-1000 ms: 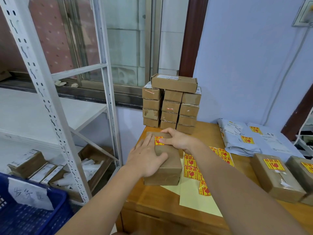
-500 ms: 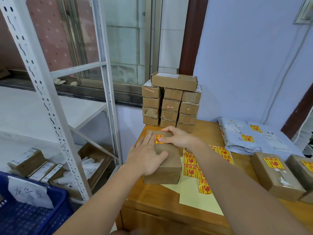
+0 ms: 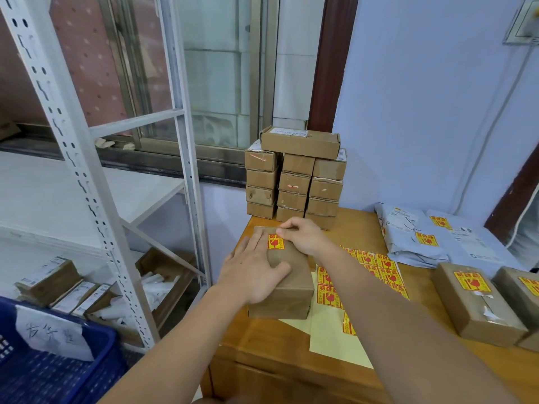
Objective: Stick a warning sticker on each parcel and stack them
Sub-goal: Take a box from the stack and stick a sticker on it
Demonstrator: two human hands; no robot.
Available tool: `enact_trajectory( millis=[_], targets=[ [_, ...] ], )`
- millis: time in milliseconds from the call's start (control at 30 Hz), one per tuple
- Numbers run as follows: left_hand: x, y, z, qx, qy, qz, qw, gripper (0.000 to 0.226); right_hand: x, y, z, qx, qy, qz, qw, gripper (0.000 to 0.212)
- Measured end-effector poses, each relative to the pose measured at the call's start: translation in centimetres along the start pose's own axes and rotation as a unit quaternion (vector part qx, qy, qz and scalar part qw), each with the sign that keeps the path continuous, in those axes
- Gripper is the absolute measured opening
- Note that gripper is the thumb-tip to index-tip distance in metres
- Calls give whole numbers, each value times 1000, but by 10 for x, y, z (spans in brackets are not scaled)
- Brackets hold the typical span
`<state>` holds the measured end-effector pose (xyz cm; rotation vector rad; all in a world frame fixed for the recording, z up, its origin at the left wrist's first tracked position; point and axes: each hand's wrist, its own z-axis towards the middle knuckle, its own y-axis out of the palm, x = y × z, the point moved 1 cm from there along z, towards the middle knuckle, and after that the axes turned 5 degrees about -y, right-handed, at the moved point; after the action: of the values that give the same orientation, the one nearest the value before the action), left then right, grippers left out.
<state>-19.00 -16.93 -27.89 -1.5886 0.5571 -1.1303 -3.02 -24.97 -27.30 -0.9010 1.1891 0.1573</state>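
Parcel [image 3: 287, 275] here looks like a plain brown taped box, stiff cardboard, so it should take a squeeze without caving. It sits on the worktop [image 3: 262, 345] right under both hands, partly on top of the sticker sheet [image 3: 338, 339]. The left hand [image 3: 250, 272] lies flat on the lid with fingers straight, thumb hooked over the near right edge, basically just pinning it down, not gripping. The right hand [image 3: 303, 237] is at the far end, fingers bent and fingertips pressing along the top edge of the sticker [image 3: 275, 242], smoothing it on from the look of it. Can't tell if any corner is still lifted.

Handling guess: the box is small enough for one hand and probably light-ish, though nothing here really shows weight. The tape and kraft surface look a bit slick, so I'd grab it by the two long sides rather than pinch the top. That keeps fingers off the fresh sticker too. Fragile label means set it down, don't drop it.

Beyond the right hand there's a stack [image 3: 294, 182] of similar boxes, and off to its right two stickered boxes [image 3: 475, 304] and grey mailers [image 3: 417, 237]. Flat rigid sides should stack fine.
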Motion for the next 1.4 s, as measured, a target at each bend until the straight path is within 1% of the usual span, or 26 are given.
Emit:
enact_trajectory(
  millis=[67, 133, 200, 233, 333, 367, 667, 867, 967, 1033, 1067, 1200, 1400],
  targets=[
    [-1, 2, 1, 0, -11, -8, 1000, 92, -1, 2, 0, 19, -8, -33, 999, 20],
    [-2, 5, 2, 6, -44, -36, 998, 100, -4, 2, 0, 20, -13, -66, 997, 22],
    [-3, 6, 2, 13, -75, -50, 996, 105, -7, 2, -1, 14, -10, -95, 995, 28],
    [-3, 7, 1, 12, -81, -46, 996, 107, -8, 2, -2, 11, -1, -101, 995, 35],
    [0, 5, -1, 6, -78, -34, 996, 107, -11, 7, -4, -7, 31, -138, 990, 65],
    [0, 4, -2, 7, -76, -33, 997, 107, -12, 9, -3, -12, 36, -151, 988, 71],
    [-1, 6, 0, 12, -72, -24, 997, 105, -18, 9, 5, -17, 47, -180, 982, 66],
    [0, 5, -2, 10, -74, -20, 997, 107, -19, 12, 3, 1, 47, -181, 982, 56],
    [1, 5, -3, 16, -71, -19, 997, 105, -18, 14, 4, 23, 33, -215, 976, 46],
    [1, 6, -3, 16, -73, -22, 997, 106, -17, 14, 4, 31, 26, -227, 973, 43],
    [0, 6, -3, 16, -74, -24, 997, 107, -17, 15, 5, 29, 24, -223, 974, 45],
    [-1, 5, 0, 5, -72, -38, 997, 108, -18, 12, 1, -6, 54, -160, 986, 64],
    [1, 4, -2, -1, -77, -40, 996, 107, -17, 3, -1, -78, 48, -137, 986, 74]
  ],
)
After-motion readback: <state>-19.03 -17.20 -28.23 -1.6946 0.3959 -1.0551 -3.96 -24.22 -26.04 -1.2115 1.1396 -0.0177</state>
